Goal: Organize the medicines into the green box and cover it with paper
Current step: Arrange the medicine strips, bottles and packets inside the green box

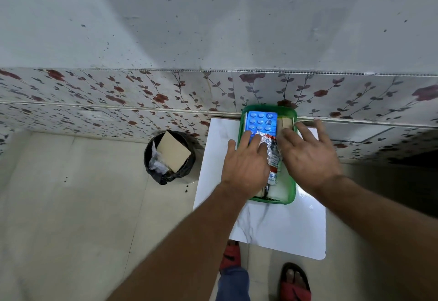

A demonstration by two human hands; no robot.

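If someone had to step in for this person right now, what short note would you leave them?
Left hand: open, fingers resting flat on the blue blister pack in the green box.
Right hand: open, spread over the box's right side, gripping nothing.
Things: the box sits on a white table against the flowered wall; a crinkled silver and red strip lies between the hands, and a tan carton is beside the blister pack.
Done: the visible medicines are in the box.
Left: settle them flat, then cover with paper; no loose covering paper is visible.
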